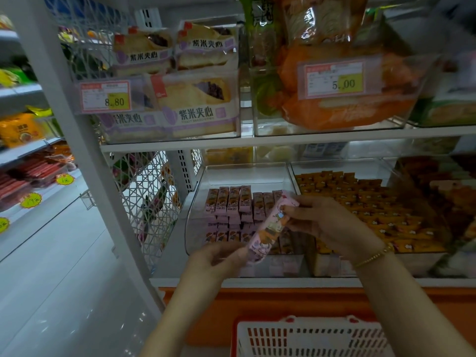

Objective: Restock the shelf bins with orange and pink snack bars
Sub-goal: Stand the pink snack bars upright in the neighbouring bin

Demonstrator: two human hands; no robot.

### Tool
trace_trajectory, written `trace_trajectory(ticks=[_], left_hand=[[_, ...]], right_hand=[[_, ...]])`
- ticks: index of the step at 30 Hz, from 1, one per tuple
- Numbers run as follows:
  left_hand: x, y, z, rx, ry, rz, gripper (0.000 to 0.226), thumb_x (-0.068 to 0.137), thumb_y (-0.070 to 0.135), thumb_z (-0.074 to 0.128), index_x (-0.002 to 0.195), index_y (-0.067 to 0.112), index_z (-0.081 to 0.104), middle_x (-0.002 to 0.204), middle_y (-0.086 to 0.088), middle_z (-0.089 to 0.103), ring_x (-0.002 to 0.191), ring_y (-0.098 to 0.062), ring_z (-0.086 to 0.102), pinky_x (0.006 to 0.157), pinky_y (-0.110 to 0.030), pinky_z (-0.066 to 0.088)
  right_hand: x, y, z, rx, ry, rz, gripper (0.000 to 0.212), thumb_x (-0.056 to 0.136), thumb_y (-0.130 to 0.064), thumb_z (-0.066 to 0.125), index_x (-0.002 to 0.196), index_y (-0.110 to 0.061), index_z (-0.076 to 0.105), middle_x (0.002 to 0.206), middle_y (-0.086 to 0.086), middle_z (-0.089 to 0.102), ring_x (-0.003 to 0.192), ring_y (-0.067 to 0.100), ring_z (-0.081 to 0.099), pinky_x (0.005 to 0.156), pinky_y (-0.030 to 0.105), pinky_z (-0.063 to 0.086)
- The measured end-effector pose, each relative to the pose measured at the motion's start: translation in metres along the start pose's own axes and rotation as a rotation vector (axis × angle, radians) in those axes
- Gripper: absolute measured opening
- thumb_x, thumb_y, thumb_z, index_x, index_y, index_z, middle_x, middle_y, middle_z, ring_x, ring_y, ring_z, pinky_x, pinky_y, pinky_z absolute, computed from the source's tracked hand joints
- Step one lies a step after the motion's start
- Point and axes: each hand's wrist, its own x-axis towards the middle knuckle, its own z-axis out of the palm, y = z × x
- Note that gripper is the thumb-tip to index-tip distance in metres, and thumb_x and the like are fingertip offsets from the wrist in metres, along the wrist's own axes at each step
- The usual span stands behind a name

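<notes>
The white shelf (257, 146) carries two clear bins side by side at waist level. The right bin (334, 168) is packed with orange bars (360, 202). The left bin (195, 202) holds rows of pink bars (231, 202), with bare floor behind them. A red-rimmed basket (309, 336) sits below.

In front of the left bin, the held pink bar (270, 225) slants between both hands. It looks light, its wrapper slick and crinkly and its filling probably crushable, so the crimped ends are the safest hold. The left hand (219, 256) reaches up from below, its grip pinched on the lower end. The right hand (324, 220), with a gold bracelet (373, 257) on its wrist, angles in from the right, its fingertips closed on the upper part.
</notes>
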Motion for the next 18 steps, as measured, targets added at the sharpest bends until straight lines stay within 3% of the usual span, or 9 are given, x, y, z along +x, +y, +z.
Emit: trace_trajectory(ticks=[5,7,9,14,18], left_hand=[[-0.007,0.010,0.008,-0.115,-0.051,-0.014,0.032,0.062,0.032,0.073,0.083,0.008,0.071,0.080,-0.009,0.073,0.076,-0.022,0.071,0.066,-0.023,0.055],[-0.009,0.013,0.011,-0.135,-0.058,-0.021,0.031,0.059,0.029,0.075,0.080,0.007,0.070,0.080,-0.008,0.074,0.076,-0.023,0.071,0.064,-0.022,0.056],[-0.011,0.015,0.013,-0.148,-0.066,-0.044,0.029,0.062,0.028,0.074,0.082,0.006,0.070,0.080,-0.008,0.074,0.076,-0.021,0.072,0.063,-0.020,0.055],[-0.012,0.016,0.012,-0.164,-0.117,-0.110,0.027,0.069,0.026,0.070,0.088,0.006,0.072,0.085,-0.010,0.074,0.078,-0.021,0.072,0.065,-0.022,0.055],[-0.013,0.016,0.007,-0.213,-0.118,-0.107,0.010,0.064,0.021,0.074,0.069,0.012,0.074,0.079,-0.014,0.073,0.074,-0.021,0.071,0.063,-0.022,0.055]], right_hand=[[-0.016,0.002,-0.003,0.066,0.012,0.006,0.011,0.088,0.000,0.057,0.097,0.002,0.062,0.083,0.014,0.071,0.073,0.016,0.070,0.059,0.018,0.057],[-0.018,0.004,-0.002,0.104,0.041,0.014,0.002,0.087,0.001,0.057,0.085,0.001,0.058,0.083,0.016,0.070,0.071,0.018,0.069,0.057,0.019,0.057],[-0.018,0.007,-0.002,0.128,0.064,0.008,0.010,0.086,0.002,0.058,0.078,-0.002,0.052,0.082,0.017,0.070,0.072,0.021,0.069,0.057,0.020,0.057],[-0.019,0.012,0.001,0.174,0.088,-0.013,0.013,0.086,0.002,0.057,0.079,-0.004,0.048,0.083,0.020,0.069,0.071,0.023,0.068,0.057,0.021,0.057],[-0.018,0.016,0.008,0.210,0.123,-0.017,0.017,0.087,0.003,0.057,0.075,-0.005,0.047,0.081,0.019,0.068,0.067,0.022,0.067,0.053,0.019,0.056]])
